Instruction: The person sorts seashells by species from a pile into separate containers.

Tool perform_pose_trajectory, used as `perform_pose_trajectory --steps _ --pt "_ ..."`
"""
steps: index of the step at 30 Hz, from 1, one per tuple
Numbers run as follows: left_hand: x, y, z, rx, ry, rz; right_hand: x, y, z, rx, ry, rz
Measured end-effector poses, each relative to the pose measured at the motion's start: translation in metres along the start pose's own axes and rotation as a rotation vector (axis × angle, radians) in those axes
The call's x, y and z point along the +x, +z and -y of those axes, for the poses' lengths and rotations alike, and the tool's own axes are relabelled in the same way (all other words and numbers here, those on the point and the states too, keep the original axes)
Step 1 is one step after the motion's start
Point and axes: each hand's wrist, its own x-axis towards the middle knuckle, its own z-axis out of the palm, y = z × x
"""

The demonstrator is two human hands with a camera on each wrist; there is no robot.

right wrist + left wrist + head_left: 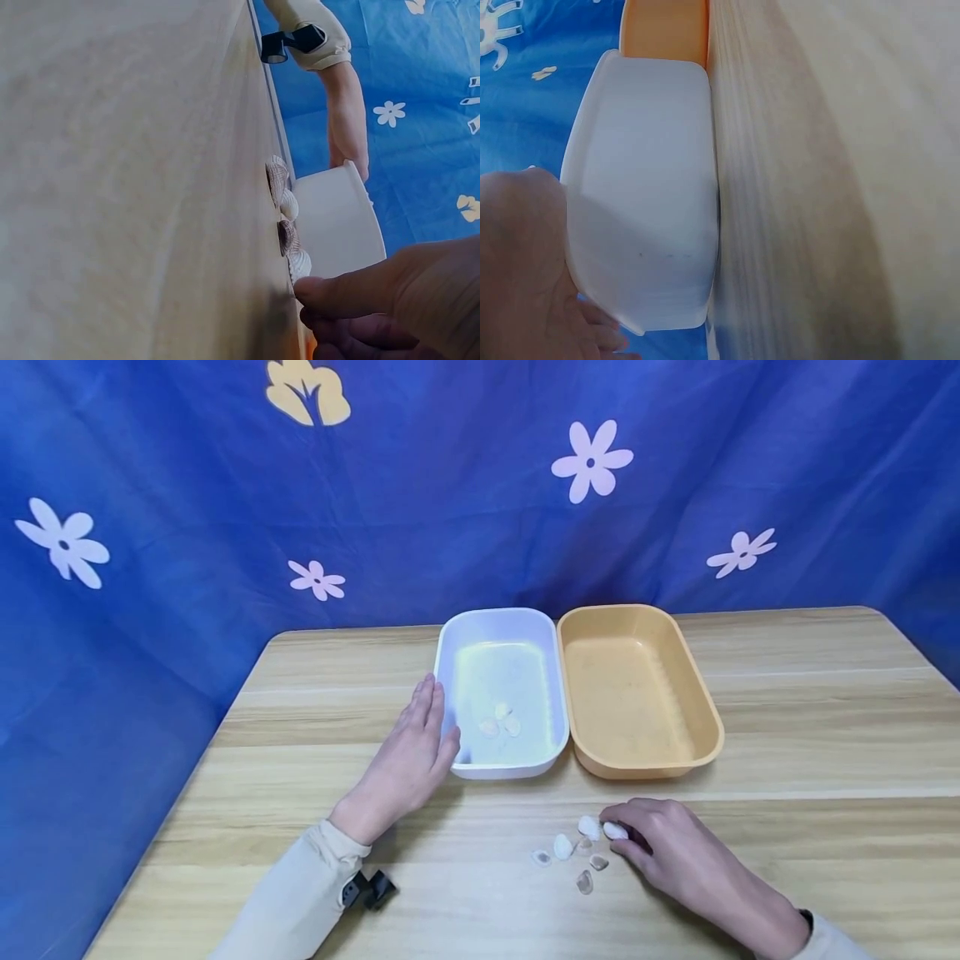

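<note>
My right hand (678,852) is low over the table, thumb and index finger pinching a white seashell (615,831). Just left of it lies a loose group of shells: white ones such as the ribbed shell (589,827) and grey-brown ones such as the dark shell (585,882). In the right wrist view, the thumb partly hides the nearest shells, and a brown ribbed shell (277,182) lies farther off. My left hand (412,747), fingers extended, rests against the left side of the white tub (501,771). Three pale shells (501,722) lie inside that tub.
A yellow-orange tub (637,768) stands right beside the white one on the wood-grain table (300,727). Behind the table hangs a blue curtain (450,485) with flower prints. A small black device (367,890) is worn at the left wrist.
</note>
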Motion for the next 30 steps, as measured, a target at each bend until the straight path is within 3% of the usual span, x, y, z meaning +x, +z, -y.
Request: perform_pose_trajectory --steps 5,9,13,17,24,30 --pt "0.0 0.0 0.0 0.001 0.001 -0.004 -0.001 -0.004 -0.001 0.012 0.016 0.044" --pt "0.0 0.0 -0.001 -0.001 -0.002 0.001 -0.002 -0.006 0.0 -0.112 0.006 0.023" --pt "-0.001 0.0 -0.001 -0.005 0.001 -0.008 0.0 -0.007 0.0 -0.224 -0.062 -0.072" --pt "0.0 -0.001 -0.001 -0.001 0.002 -0.011 0.007 -0.008 0.004 -0.224 -0.165 -0.138" --pt "0.0 -0.001 -0.001 -0.003 -0.003 0.004 0.025 -0.01 0.019 -0.184 -0.396 -0.2" --pt "0.0 0.0 -0.001 -0.005 -0.005 0.002 0.043 -0.006 0.027 -0.173 -0.451 -0.192"
